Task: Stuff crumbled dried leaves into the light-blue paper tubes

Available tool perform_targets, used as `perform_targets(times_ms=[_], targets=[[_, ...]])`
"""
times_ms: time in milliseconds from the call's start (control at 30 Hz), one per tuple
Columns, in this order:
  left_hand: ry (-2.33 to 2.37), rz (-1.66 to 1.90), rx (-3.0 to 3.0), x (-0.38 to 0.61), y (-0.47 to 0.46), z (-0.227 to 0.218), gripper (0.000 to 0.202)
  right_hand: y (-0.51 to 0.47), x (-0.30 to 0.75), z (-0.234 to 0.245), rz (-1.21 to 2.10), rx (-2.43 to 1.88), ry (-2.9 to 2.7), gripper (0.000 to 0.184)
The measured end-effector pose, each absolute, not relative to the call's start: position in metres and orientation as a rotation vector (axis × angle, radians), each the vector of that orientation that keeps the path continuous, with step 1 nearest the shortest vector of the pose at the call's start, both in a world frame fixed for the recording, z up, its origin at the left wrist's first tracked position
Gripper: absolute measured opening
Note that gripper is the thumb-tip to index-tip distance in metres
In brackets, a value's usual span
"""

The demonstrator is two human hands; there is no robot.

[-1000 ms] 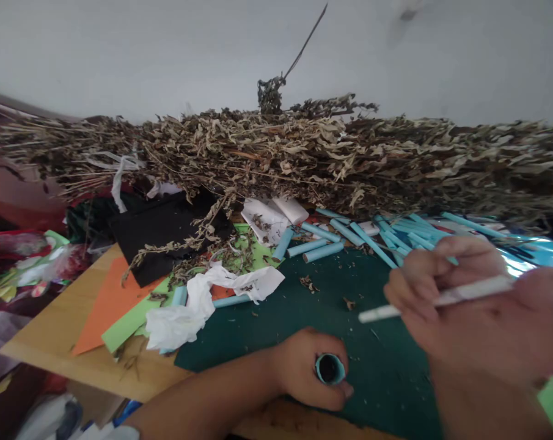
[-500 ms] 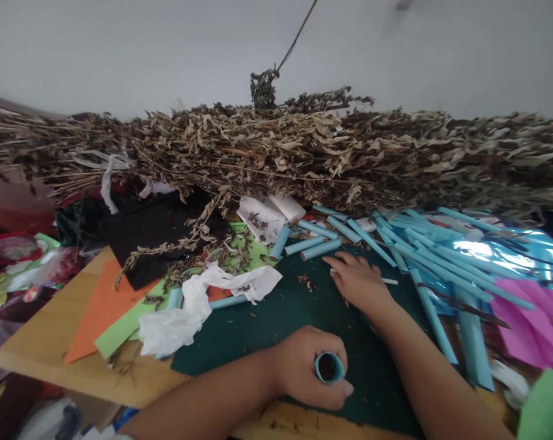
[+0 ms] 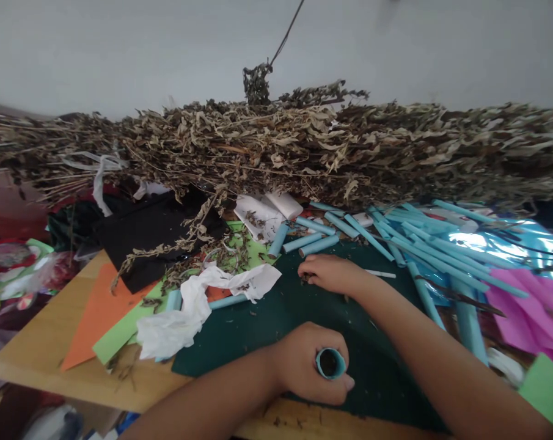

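My left hand is wrapped round a light-blue paper tube, held upright with its round opening facing up and dark inside. Beyond it, my right hand is at the small heap of dried leaf bits on the dark green mat. Its fingers are bent and drawn together on the bits, covering most of them. A thin white stick lies just right of that hand. Short blue paper tubes lie beyond the fingers.
Large bundles of dried leafy stalks span the back. Many long blue tubes are piled at right, near pink paper. Crumpled white tissue, orange paper and a black sheet are at left on the wooden table.
My right hand has moved left from beside the short tubes onto the leaf bits, and its spread fingers have drawn together. My left hand still holds the tube. The view has shifted slightly.
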State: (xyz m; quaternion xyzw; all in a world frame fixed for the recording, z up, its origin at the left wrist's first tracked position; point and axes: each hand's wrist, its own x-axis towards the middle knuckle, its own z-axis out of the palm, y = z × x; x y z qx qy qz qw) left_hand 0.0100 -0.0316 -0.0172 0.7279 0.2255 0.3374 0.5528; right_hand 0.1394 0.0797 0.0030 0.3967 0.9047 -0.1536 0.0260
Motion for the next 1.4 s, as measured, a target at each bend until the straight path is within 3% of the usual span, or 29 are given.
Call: perform_targets(times_ms=[233, 433, 500, 600, 667, 867, 1100, 1200, 1400], targets=[[0.538, 0.777, 1.72, 0.01, -0.031, -0.016, 0.013, 0.078, 0.143, -0.001, -0.638, 1.284, 2.825, 0.014], [0.558, 0.818, 1.725, 0.009, -0.033, -0.014, 0.011, 0.044, 0.153, 0.034, -0.905, 1.51, 2.932, 0.01], [0.607, 0.766, 1.692, 0.009, -0.033, -0.015, 0.011, 0.022, 0.155, 0.044, -1.117, 1.576, 3.02, 0.011], [0.643, 0.736, 1.66, 0.01, -0.034, -0.017, 0.014, -0.012, 0.152, 0.046, -1.872, 1.476, 3.128, 0.006], [0.642, 0.758, 1.684, 0.011, -0.034, -0.018, 0.015, -0.029, 0.149, 0.041, -2.04, 1.431, 3.13, 0.003], [0.595, 0.768, 1.637, 0.013, -0.032, -0.017, 0.015, -0.049, 0.148, 0.024, -1.597, 1.401, 3.454, 0.018], [0.551, 0.741, 1.606, 0.012, -0.031, -0.015, 0.008, -0.056, 0.148, 0.025, -0.786, 1.505, 3.568, 0.009], [0.551, 0.697, 1.615, 0.012, -0.03, -0.013, 0.008, -0.059, 0.154, 0.025, -0.662, 1.483, 3.521, 0.009], [0.594, 0.72, 1.585, 0.011, -0.031, -0.014, 0.012, -0.059, 0.163, 0.029, -0.625, 1.395, 3.552, 0.027]])
